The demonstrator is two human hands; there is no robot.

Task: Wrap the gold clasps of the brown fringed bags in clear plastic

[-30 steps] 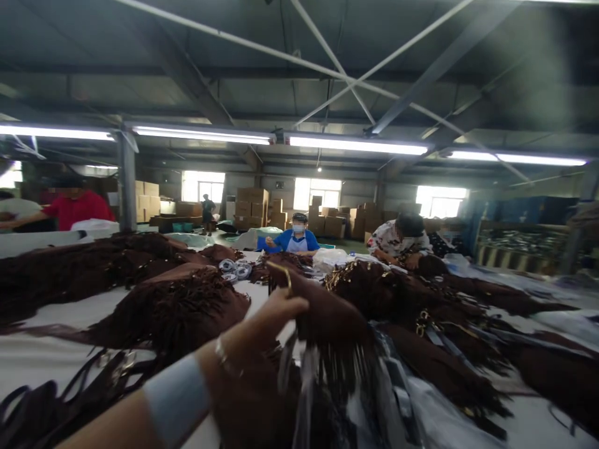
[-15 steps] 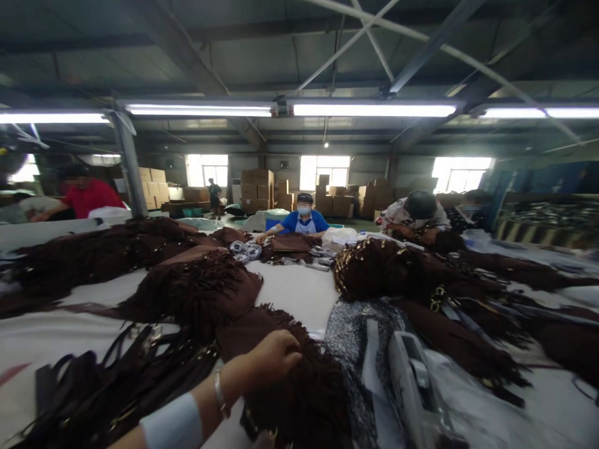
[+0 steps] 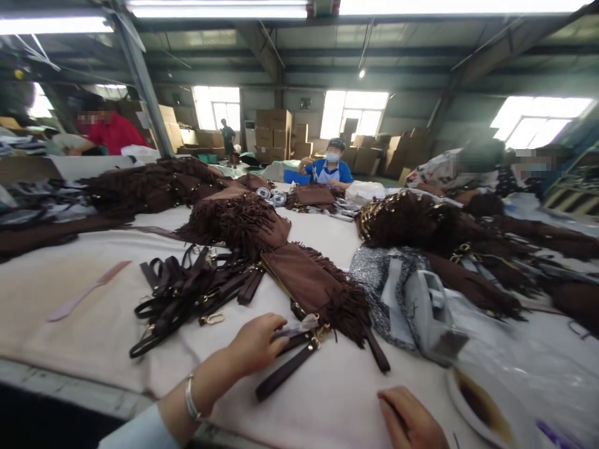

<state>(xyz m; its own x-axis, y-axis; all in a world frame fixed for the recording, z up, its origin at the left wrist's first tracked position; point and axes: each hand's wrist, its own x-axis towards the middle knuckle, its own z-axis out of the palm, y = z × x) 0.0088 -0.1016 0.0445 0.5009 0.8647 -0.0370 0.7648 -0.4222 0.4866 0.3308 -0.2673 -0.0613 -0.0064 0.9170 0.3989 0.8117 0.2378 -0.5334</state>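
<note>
My left hand (image 3: pixel 259 343) has its fingers closed on a small clear plastic piece (image 3: pixel 306 324) beside the gold clasp of a brown fringed pouch (image 3: pixel 304 277). Dark wrist straps (image 3: pixel 287 372) hang from that clasp onto the white cloth. Low on the right, my right hand (image 3: pixel 412 418) rests by the cloth with its fingers curled; what they hold, if anything, is hidden. A heap of dark straps with gold clips (image 3: pixel 187 290) lies left of the pouch.
A pink comb (image 3: pixel 91 291) lies at left. To the right stand a tape dispenser (image 3: pixel 433 318) and a round dish with brown contents (image 3: pixel 484 402). Piles of fringed brown bags (image 3: pixel 412 218) cover the back. A person in blue (image 3: pixel 331 168) sits across the table.
The view has tilted down. My left hand has moved from above the pouch to its near clasp and holds clear plastic. My right hand now shows clearly at the lower right.
</note>
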